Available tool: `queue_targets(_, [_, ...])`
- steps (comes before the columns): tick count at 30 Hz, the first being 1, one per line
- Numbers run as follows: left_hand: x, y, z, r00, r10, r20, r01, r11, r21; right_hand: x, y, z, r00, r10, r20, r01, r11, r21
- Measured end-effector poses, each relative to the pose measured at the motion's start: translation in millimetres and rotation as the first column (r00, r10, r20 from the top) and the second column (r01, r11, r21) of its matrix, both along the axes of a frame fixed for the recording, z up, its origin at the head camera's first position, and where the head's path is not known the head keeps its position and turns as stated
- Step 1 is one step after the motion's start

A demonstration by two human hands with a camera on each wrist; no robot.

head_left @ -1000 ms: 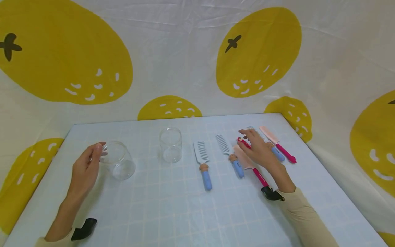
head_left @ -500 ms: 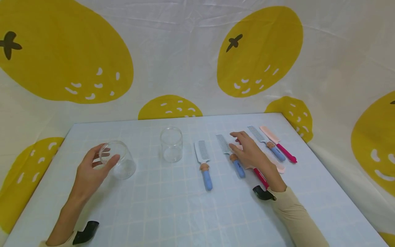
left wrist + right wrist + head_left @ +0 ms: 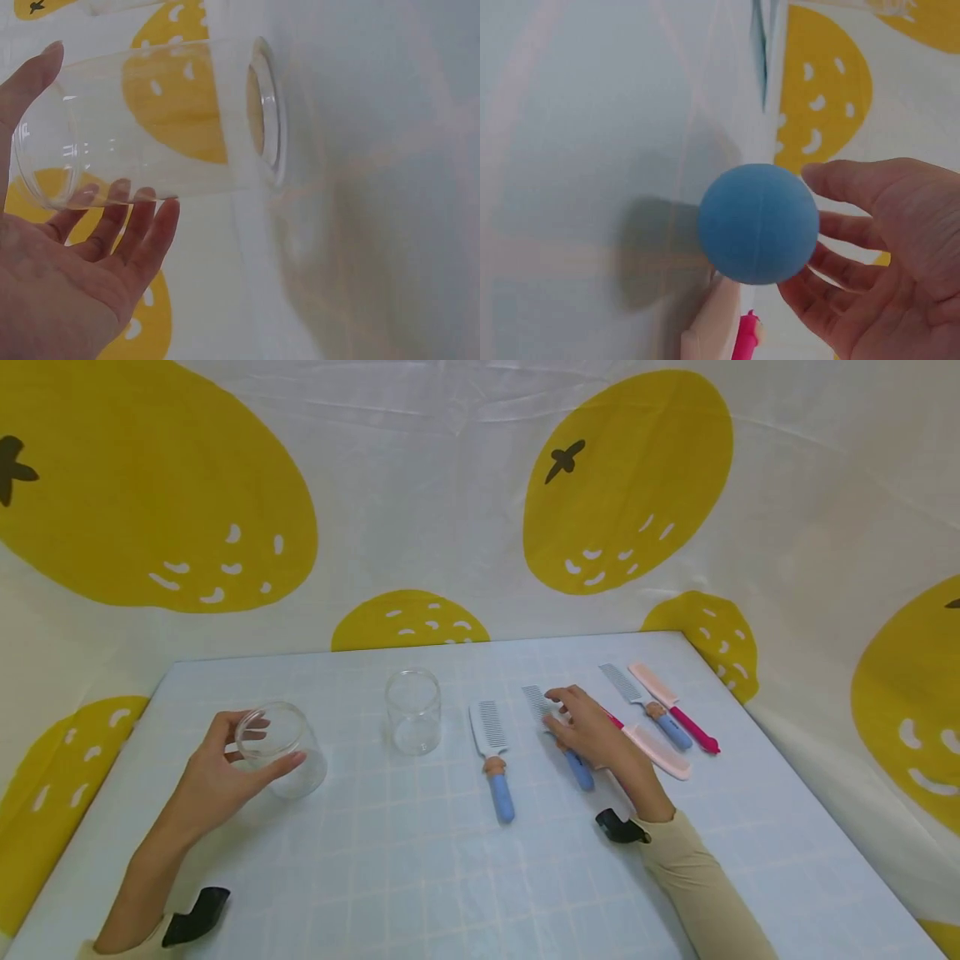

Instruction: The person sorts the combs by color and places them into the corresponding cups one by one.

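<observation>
My left hand (image 3: 213, 777) stands around a clear glass cup (image 3: 303, 781) on the left. Its thumb reaches across the front and its fingers lie behind. In the left wrist view, the fingertips meet the wall of the glass cup (image 3: 165, 120), and whether the thumb touches is unclear. My right hand (image 3: 603, 743) hovers over a light blue comb, its fingers spread above the comb's neck. The comb's blue handle (image 3: 579, 770) shows below the hand. In the right wrist view the round handle end (image 3: 757, 225) covers part of the grip area; the fingers look loosely bent.
A second glass cup (image 3: 414, 714) stands behind, near the middle. Another blue comb (image 3: 501, 793) lies left of my right hand. To the right lie a pink comb (image 3: 660, 754), a further blue comb (image 3: 671, 732) and a pink comb with a crimson handle (image 3: 693, 731).
My left hand has come from beside the first cup to around it, thumb and fingers parting. My right hand has moved left, off the pink comb to over the blue one. The combs look unmoved.
</observation>
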State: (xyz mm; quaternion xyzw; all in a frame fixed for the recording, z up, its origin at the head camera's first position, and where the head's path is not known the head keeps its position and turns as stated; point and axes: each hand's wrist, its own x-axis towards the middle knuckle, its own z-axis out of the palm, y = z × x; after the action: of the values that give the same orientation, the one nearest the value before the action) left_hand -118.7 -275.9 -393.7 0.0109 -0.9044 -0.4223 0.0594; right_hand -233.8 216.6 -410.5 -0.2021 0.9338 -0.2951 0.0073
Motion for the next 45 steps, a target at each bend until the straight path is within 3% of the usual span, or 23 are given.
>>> queue_targets(7, [-0.2, -3.9, 5.6, 0.998, -0.035, 0.050, 0.036, 0.999, -0.024, 0.1, -2, -2.0, 1.000, -0.004, -0.012, 0.004, 0.999, 0.033])
queue_targets(16, [-1.6, -6.8, 3.3, 0.996, -0.041, 0.077, 0.042, 0.999, -0.005, -2.2, 0, -8.1, 0.999, -0.043, -0.026, 0.044, 0.998, 0.052])
queue_targets(26, [-1.1, -8.4, 2.2, 0.997, -0.055, 0.054, 0.055, 0.998, 0.006, 0.2, -8, -6.3, 0.991, -0.130, 0.019, 0.130, 0.991, 0.032])
queue_targets(32, [-2.1, -5.4, 2.7, 0.997, -0.059, 0.058, 0.059, 0.998, 0.011, 2.9, -7, -3.9, 0.983, -0.173, 0.067, 0.176, 0.984, -0.036])
queue_targets(38, [-2.2, -6.0, 2.1, 0.996, -0.066, 0.061, 0.065, 0.998, 0.014, 3.9, -6, -1.8, 0.988, -0.152, 0.011, 0.152, 0.981, -0.121])
queue_targets(45, [-2.1, -7.8, 1.8, 0.995, -0.066, 0.069, 0.066, 0.998, 0.007, 5.2, -9, 7.4, 0.990, -0.141, -0.002, 0.139, 0.981, -0.135])
